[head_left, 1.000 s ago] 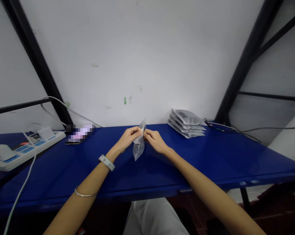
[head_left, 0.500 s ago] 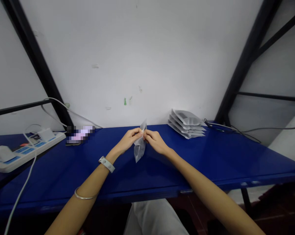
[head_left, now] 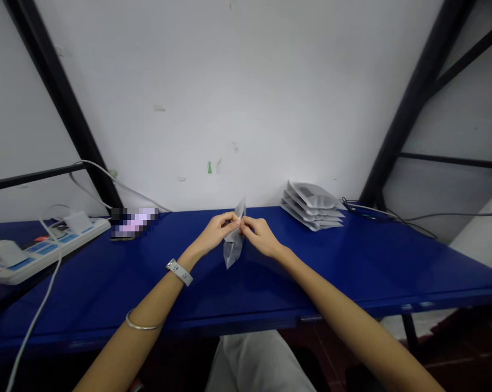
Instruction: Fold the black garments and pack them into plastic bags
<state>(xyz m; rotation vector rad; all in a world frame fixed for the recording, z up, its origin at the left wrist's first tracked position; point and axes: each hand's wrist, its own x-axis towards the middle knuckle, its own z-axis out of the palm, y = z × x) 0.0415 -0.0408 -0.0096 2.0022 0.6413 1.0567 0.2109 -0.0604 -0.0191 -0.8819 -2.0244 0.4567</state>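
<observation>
A glossy blue tabletop [head_left: 352,261] is stretching across the scene, with a stack of grey pouches [head_left: 311,207] sitting far right. Near centre, the left hand [head_left: 215,231] and right hand [head_left: 260,237] are both pinching a translucent grey plastic pouch [head_left: 232,249] upright above the tabletop; a loosening pinch could drop it.

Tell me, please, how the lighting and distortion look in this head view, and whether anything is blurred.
In the head view, wide-lens distortion tilts the black uprights and bows the blue table; glare brightens the white wall; a pixelated patch hides one object.
</observation>
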